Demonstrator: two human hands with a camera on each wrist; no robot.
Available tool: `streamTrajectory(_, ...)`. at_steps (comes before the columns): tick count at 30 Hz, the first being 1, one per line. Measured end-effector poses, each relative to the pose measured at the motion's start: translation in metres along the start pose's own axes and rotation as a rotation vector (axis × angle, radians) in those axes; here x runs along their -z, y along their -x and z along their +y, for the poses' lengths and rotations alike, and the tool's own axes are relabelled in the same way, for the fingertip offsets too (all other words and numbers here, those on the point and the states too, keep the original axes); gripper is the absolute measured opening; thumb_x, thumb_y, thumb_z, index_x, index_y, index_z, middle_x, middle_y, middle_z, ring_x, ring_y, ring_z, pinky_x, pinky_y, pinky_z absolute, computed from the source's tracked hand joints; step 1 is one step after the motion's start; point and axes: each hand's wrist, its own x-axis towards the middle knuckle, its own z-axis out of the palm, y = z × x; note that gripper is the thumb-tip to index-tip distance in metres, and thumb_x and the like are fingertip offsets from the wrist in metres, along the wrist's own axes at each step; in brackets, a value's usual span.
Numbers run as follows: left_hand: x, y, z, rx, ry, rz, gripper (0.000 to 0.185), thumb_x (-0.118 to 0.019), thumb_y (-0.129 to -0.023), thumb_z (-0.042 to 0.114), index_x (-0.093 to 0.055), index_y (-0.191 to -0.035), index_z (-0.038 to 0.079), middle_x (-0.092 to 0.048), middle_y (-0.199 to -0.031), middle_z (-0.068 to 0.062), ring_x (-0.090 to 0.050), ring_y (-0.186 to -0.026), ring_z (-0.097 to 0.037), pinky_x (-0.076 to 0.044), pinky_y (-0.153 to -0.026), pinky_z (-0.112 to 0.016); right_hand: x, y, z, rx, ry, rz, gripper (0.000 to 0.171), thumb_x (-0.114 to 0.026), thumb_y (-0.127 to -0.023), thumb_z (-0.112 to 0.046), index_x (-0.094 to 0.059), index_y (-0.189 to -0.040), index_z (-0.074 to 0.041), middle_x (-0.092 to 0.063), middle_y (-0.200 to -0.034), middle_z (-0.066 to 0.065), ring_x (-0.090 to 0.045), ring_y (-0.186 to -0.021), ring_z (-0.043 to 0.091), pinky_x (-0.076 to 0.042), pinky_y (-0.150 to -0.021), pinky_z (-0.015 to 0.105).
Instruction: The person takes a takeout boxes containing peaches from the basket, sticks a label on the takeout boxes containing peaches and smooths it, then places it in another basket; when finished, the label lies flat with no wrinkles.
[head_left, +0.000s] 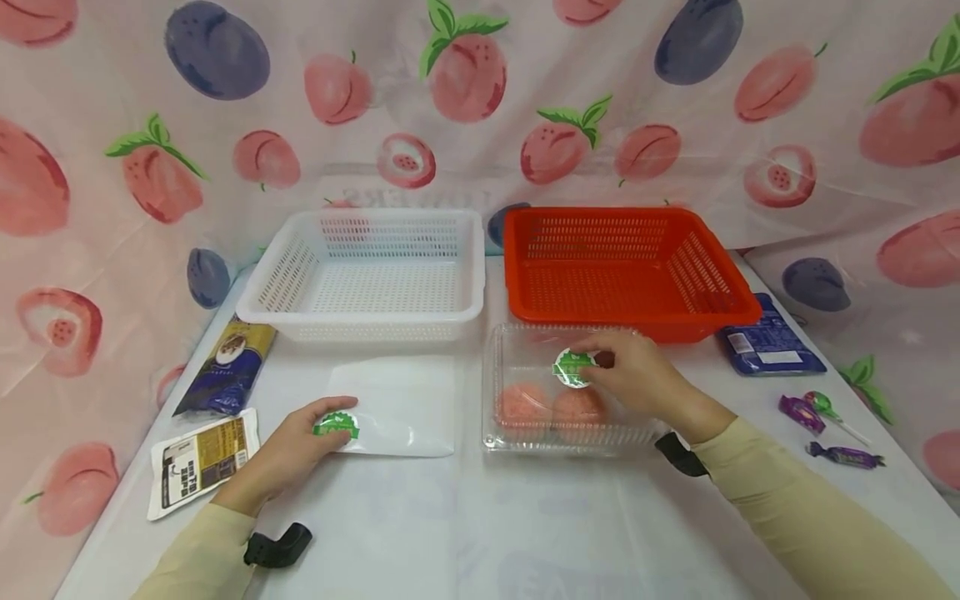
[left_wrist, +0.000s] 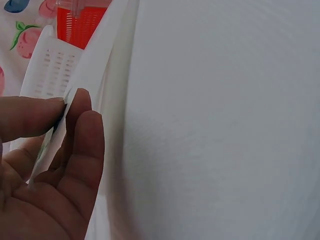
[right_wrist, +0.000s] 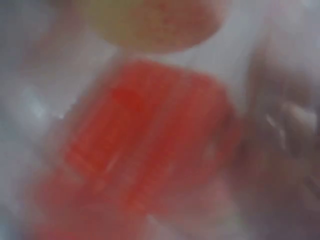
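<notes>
- At centre-left of the head view, the left hand pinches a scalloped green-and-white paper label between thumb and fingers, a narrow grip seen in the left wrist view; holding it near the edge presumably spares the printed face. I cannot tell whether the label adheres to anything.
- Just right of it, a flat, glossy white packet lies on the white-covered table, probably laid flat to offer a smooth surface.
- Right of centre, a clear ribbed plastic box holds two round pinkish-orange items; resting level, it keeps its lid facing upward, I judge.
- Over that lid, the right hand has its thumb against a round green-and-white label; whether it pinches or merely presses, I cannot tell, the right wrist view being blurred.
- Across the middle, a white perforated plastic basket and a red perforated plastic basket stand side by side, likely set back so both hands can work before them.
</notes>
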Motion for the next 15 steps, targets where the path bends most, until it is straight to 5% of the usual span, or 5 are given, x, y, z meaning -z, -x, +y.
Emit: streamTrajectory(15, -0.0011, -0.0076, -0.0064, 0.005, -0.019, -0.04, 0.054, -0.063, -0.098, 0.022, -0.047, -0.149, 0.014, -0.034, -0.156, -0.024, -0.027, -0.142, -0.047, -0.018, -0.112, -0.067, -0.0045, -0.0082, 0.0057, 0.037, 0.043, -0.006, 0.025, -0.07, -0.09, -0.007, -0.074, -0.114, -0.003, -0.071, -0.1, 0.007, -0.06, -0.086, 0.023, -0.054, -0.08, 0.042)
